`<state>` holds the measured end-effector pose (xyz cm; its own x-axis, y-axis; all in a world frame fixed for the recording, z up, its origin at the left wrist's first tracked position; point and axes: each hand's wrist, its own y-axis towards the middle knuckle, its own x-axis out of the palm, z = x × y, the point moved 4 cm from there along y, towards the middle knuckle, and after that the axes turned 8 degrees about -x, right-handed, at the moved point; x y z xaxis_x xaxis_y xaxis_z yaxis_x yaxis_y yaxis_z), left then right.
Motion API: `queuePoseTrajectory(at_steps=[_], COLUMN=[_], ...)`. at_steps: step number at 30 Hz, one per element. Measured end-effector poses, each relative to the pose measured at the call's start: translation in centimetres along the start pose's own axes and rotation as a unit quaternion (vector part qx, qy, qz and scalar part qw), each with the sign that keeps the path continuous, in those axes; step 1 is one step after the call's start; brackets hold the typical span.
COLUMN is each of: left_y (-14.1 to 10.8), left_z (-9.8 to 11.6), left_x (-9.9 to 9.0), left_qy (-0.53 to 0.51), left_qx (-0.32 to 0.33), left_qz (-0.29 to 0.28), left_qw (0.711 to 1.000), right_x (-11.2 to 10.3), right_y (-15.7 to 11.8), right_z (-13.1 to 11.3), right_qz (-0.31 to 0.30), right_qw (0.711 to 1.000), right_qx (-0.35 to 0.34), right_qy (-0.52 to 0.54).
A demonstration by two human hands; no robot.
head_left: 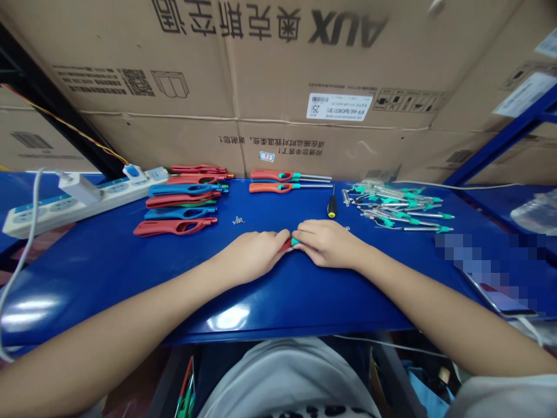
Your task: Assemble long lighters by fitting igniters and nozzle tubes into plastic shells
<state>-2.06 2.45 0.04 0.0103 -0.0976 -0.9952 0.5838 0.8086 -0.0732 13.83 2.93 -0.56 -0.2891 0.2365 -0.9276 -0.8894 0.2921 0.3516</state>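
Both hands meet over the blue table near its front. My left hand [253,255] is closed round a red lighter body [286,245], most of it hidden by the fingers. Against it, my right hand [333,242] pinches the same piece at a green part [295,241]. Behind the hands lie two assembled lighters, an orange one [270,187] and a red one [272,175]. Red and blue handle shells [176,226] are stacked at the left. Metal tubes with green parts [409,203] lie in a pile at the right.
A black and yellow screwdriver [332,206] lies behind my right hand, and small screws [238,220] behind my left. A white power strip [111,194] is at the left, a phone [500,296] at the right. A large cardboard box [278,75] stands along the back.
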Motion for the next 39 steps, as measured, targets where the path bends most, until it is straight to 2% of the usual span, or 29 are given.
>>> queuePoseTrajectory(at_steps=[9,13,18,22,24,27,29,33,39], left_y=[0.1,0.1,0.0,-0.1,-0.3,-0.6,-0.7,-0.9,-0.7], left_z=[0.7,0.6,-0.6,-2.0,-2.5,-2.9,-3.1,-3.3,-3.1], left_x=[0.7,0.6,0.0,-0.7,-1.0,-1.5,-1.7,-1.8,-1.2], left_qy=[0.076,0.052,-0.048,-0.030,-0.006,0.017,0.022,0.000,-0.033], left_qx=[-0.001,-0.017,-0.019,-0.027,-0.041,-0.058,-0.064,-0.063,-0.048], left_qz=[0.009,0.010,0.024,0.054,0.050,0.028,0.011,-0.015,0.009], left_qw=[0.997,0.998,0.998,0.998,0.998,0.998,0.998,0.998,0.998], right_x=[0.6,0.6,-0.7,-2.1,-2.7,-3.0,-2.4,-0.8,-1.2], right_y=[-0.2,-0.1,-0.9,-2.9,-3.9,-5.3,-6.0,-6.5,-6.5], right_z=[0.0,0.3,2.3,4.4,5.6,7.7,8.8,9.6,9.5], right_qz=[-0.011,-0.014,-0.029,-0.080,-0.059,0.017,0.016,-0.035,-0.023], right_qw=[1.000,1.000,0.989,0.974,0.971,0.966,0.958,0.959,0.959], right_qx=[-0.003,0.009,0.098,0.162,0.186,0.245,0.283,0.274,0.263], right_qy=[-0.004,0.014,0.104,0.134,0.137,0.079,0.048,0.055,0.101])
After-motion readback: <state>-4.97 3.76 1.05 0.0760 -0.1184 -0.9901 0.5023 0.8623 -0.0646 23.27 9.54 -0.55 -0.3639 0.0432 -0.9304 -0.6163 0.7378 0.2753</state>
